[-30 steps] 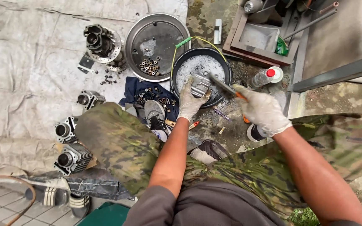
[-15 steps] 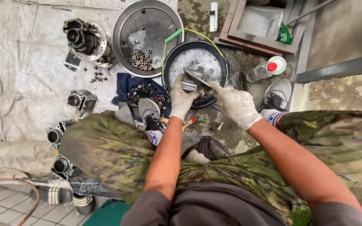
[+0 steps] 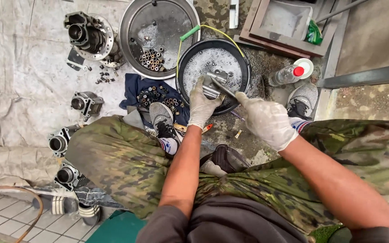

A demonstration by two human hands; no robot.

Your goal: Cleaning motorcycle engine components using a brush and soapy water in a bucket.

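Now the left hand (image 3: 202,107) grips the metal part (image 3: 210,85) over the soapy basin (image 3: 246,67); the right hand (image 3: 266,121), closed on the brush (image 3: 223,86), has drawn in closer, bristles on the part.

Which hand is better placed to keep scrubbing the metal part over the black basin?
Right. The right hand holds the brush against the metal part; the left hand is occupied gripping that part above the black basin.
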